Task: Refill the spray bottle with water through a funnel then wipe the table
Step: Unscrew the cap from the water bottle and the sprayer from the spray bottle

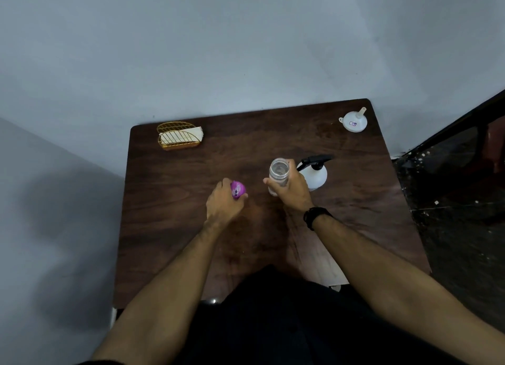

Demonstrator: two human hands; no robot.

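Observation:
My right hand [293, 188] grips a clear water bottle [278, 173] that stands upright on the dark wooden table [177, 228], its mouth uncapped. My left hand [222, 205] holds the bottle's purple cap [237, 190] just left of it, low over the table. The white spray bottle [317, 175] with a black trigger head stands right behind my right hand, partly hidden by it. A white funnel [354, 120] lies on its side at the table's far right corner.
A gold wire holder [179, 136] with white napkins sits at the far left corner. Grey walls bound the table at the back and left. A dark speckled floor [459, 228] drops away to the right.

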